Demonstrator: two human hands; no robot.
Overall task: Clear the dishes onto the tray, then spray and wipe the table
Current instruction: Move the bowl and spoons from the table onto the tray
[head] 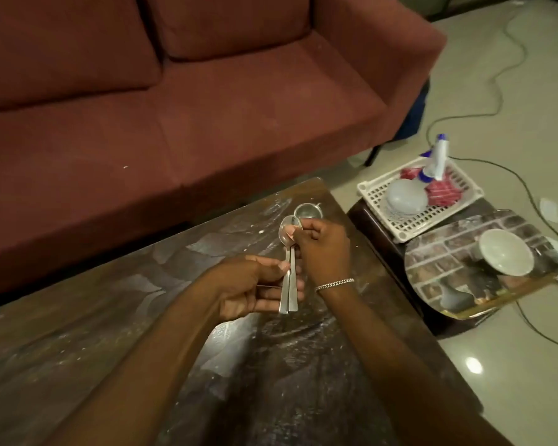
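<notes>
Two spoons (pixel 290 294) are gripped by left hand (pixel 252 288) fingers at handles, right hand (pixel 324 249) fingers at bowls.

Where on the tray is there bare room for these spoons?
For the spoons, the tray is bare left of and nearer than the white bowl, out to its near rim. The basket behind is crowded: grey bowl, red cloth, spray bottle.

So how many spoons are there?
2. Both spoons lie side by side, handles in the left hand, bowl ends pinched by the right hand. A third could hide behind them.
</notes>
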